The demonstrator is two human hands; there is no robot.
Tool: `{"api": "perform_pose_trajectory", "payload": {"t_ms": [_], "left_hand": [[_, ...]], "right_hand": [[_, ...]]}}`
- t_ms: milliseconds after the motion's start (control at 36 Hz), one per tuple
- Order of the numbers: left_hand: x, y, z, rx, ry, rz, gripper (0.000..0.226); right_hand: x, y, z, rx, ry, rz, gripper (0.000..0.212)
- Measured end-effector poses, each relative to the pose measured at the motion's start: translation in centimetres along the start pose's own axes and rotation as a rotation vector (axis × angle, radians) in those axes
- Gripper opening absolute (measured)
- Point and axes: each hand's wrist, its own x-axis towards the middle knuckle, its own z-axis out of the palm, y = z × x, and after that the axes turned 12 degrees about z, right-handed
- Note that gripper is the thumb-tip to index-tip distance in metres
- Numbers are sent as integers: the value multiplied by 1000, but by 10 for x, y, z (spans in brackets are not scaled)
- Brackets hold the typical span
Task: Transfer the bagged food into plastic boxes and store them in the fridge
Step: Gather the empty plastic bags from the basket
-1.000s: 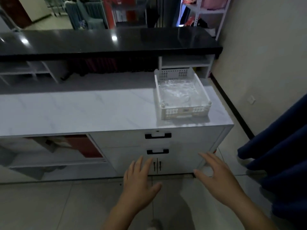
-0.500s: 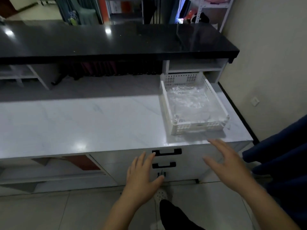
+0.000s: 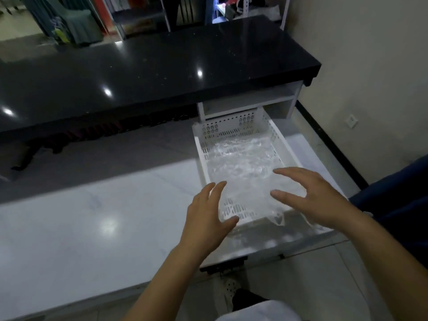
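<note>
A white marble counter (image 3: 92, 216) runs across the lower half of the view, and everything here is placed from the white perforated basket (image 3: 234, 128) that stands at its right end; left of the basket the counter shows only pale veined stone with a ceiling light reflected in it; behind the basket a glossy black countertop (image 3: 162, 72) spans a raised ledge; the left hand (image 3: 206, 214) hovers at the basket's near left corner, fingers straight and spread, holding nothing; inside the basket lies crumpled clear plastic bagging (image 3: 240, 163), its contents too blurred to tell; the right hand (image 3: 308, 195) hangs over the basket's near right side, fingers loosely arched and apart, gripping nothing; right of the basket a dark blue curtain (image 3: 398, 205) hangs against the beige wall.
</note>
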Motion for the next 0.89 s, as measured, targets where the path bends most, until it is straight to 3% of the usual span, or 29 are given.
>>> {"api": "perform_pose_trajectory", "payload": {"t_ms": [111,167,250,361,444,528,639,778,889], "left_hand": [[24,-9,3,38,-86,33,79],[30,-14,-2,13,-76,40,71],[39,-20,-14,-131,10,-8,58],[47,-15,-28,-438,110,-99,42],[54,-6,-38,-633,158,-86,40],[67,-1,-50,-673,164,-24,38],[78,4,-64,-742,171,81,27],[81,-9,-81,-672,215,238,27],[75,-36,-79,-387,288,201,34]], "right_hand": [[25,7,-4,-326,-294,-70,84],[30,12,5,-477,-368,-149,90],[35,17,7,-495,-392,-152,92],[46,20,6,-634,-343,-161,91],[43,20,20,-547,-256,-193,59],[41,18,31,-417,-69,-233,19],[33,11,34,-253,112,-208,6],[16,3,27,-19,219,-71,8],[7,6,18,-24,274,36,10]]}}
